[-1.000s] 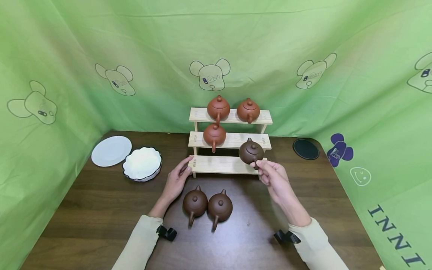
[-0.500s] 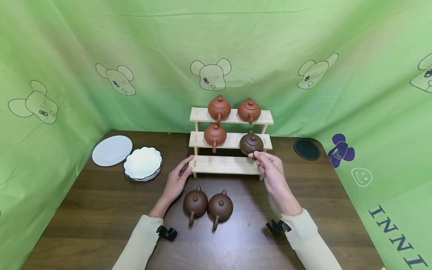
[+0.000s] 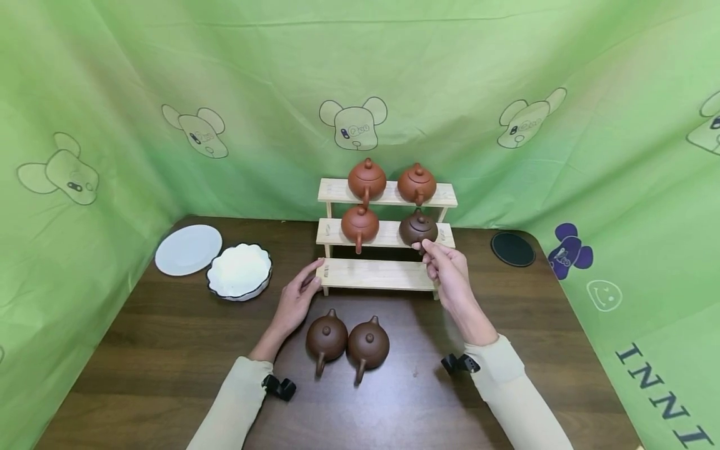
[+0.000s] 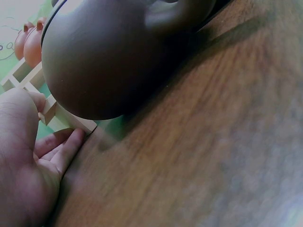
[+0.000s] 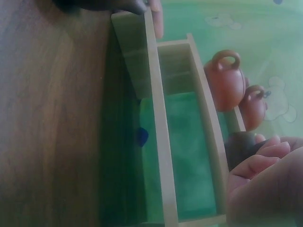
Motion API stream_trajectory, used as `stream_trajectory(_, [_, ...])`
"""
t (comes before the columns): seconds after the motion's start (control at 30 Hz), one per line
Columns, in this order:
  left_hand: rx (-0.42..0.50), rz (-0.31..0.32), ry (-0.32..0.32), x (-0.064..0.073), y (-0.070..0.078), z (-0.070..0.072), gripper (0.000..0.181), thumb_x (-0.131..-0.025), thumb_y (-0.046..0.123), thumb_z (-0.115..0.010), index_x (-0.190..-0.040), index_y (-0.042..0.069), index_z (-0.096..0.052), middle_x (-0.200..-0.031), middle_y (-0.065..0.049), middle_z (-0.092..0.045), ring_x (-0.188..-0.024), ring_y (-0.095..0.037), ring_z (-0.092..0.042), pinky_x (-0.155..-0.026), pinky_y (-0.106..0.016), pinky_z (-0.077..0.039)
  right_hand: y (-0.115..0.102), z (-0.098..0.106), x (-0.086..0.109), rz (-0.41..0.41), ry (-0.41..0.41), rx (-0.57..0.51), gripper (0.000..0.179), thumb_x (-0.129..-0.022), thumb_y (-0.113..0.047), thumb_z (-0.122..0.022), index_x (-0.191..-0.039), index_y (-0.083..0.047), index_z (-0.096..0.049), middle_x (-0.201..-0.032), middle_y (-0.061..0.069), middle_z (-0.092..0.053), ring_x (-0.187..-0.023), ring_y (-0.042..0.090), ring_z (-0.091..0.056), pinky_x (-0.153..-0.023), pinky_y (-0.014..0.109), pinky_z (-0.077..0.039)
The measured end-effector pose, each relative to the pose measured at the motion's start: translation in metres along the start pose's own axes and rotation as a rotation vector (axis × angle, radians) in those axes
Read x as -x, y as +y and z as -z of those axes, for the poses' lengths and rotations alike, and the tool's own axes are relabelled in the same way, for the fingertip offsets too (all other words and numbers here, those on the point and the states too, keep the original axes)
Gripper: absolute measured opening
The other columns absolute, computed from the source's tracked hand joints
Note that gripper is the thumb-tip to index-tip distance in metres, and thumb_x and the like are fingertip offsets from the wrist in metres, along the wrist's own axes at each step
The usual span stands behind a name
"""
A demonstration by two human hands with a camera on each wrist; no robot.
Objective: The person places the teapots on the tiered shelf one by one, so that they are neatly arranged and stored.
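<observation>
A stepped wooden display stand (image 3: 388, 275) carries reddish-brown teapots, two on the top step and one teapot (image 3: 360, 225) at the left of the middle step. To its right, a dark brown teapot (image 3: 419, 227) is at the middle step; whether its base touches the board is hidden. My right hand (image 3: 447, 272) pinches its handle, which points toward me. My left hand (image 3: 295, 300) holds the left end of the bottom step between thumb and fingers. Two more dark teapots, a left one (image 3: 327, 337) and a right one (image 3: 368, 345), sit side by side on the table before the stand.
Left of the stand are a white plate (image 3: 188, 250) and a white scalloped bowl (image 3: 239, 272) with a dark rim. A black round mat (image 3: 513, 249) lies at the back right. Green printed cloth (image 3: 439, 75) encloses the table (image 3: 169, 375) at the back and sides.
My right hand has carried the dark teapot up and away from me, from above the bottom step to the middle step, levelling it. My left hand has stayed at the stand's end.
</observation>
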State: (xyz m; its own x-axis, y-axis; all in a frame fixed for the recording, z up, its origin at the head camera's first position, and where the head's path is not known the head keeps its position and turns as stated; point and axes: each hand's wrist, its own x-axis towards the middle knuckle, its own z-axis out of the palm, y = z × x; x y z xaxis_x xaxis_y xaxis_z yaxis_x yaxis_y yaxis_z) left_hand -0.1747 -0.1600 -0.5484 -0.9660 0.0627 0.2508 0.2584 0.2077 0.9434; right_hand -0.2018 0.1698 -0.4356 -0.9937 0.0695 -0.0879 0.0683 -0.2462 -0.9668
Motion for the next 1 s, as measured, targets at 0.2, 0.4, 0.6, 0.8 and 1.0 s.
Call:
stream_trajectory(0.2, [-0.025, 0.052, 0.003, 0.001, 0.011, -0.001, 0.044, -0.117, 0.018, -0.060, -0.161, 0.013, -0.061, -0.166, -0.012, -0.056, -0.144, -0.033, -0.062, -0.111, -0.020, -0.054, -0.003, 0.001, -0.005, -0.003, -0.009, -0.026, 0.033, -0.112, -0.015, -0.066, -0.086, -0.019, -0.085, -0.068, -0.011, -0.063, -0.050, 0.000, -0.041, -0.045, 0.012, -0.028])
stream_trajectory(0.4, [-0.016, 0.015, 0.003, 0.001, 0.005, -0.001, 0.044, -0.117, 0.025, -0.061, -0.160, 0.016, -0.062, -0.166, -0.013, -0.056, -0.145, -0.036, -0.060, -0.114, -0.028, -0.056, -0.002, 0.003, -0.009, -0.014, -0.026, -0.018, 0.031, -0.114, -0.016, -0.066, -0.091, -0.019, -0.086, -0.070, -0.010, -0.062, -0.050, 0.000, -0.043, -0.045, 0.011, -0.030])
stream_trajectory(0.6, [0.005, -0.020, 0.010, -0.001, -0.004, -0.001, 0.044, -0.116, 0.030, -0.062, -0.159, 0.019, -0.064, -0.164, -0.012, -0.058, -0.143, -0.031, -0.063, -0.111, -0.025, -0.057, -0.003, 0.005, -0.009, -0.015, -0.037, 0.026, 0.029, -0.114, -0.021, -0.066, -0.094, -0.022, -0.086, -0.072, -0.009, -0.062, -0.051, 0.001, -0.046, -0.046, 0.013, -0.030])
stream_trajectory(0.8, [0.009, -0.031, 0.003, -0.001, 0.000, -0.001, 0.045, -0.117, 0.029, -0.061, -0.159, 0.016, -0.063, -0.164, -0.015, -0.058, -0.143, -0.036, -0.062, -0.111, -0.026, -0.057, -0.005, 0.009, -0.008, -0.015, -0.057, 0.059, 0.025, -0.114, -0.023, -0.066, -0.098, -0.020, -0.085, -0.074, -0.008, -0.064, -0.055, 0.002, -0.049, -0.049, 0.015, -0.032])
stream_trajectory(1.0, [-0.003, -0.025, 0.011, 0.000, 0.001, -0.001, 0.044, -0.117, 0.027, -0.061, -0.159, 0.016, -0.063, -0.163, -0.013, -0.059, -0.140, -0.029, -0.066, -0.108, -0.023, -0.058, -0.006, 0.011, -0.007, -0.020, -0.068, 0.066, 0.021, -0.113, -0.020, -0.067, -0.099, -0.019, -0.084, -0.076, -0.008, -0.065, -0.056, 0.003, -0.049, -0.050, 0.015, -0.033])
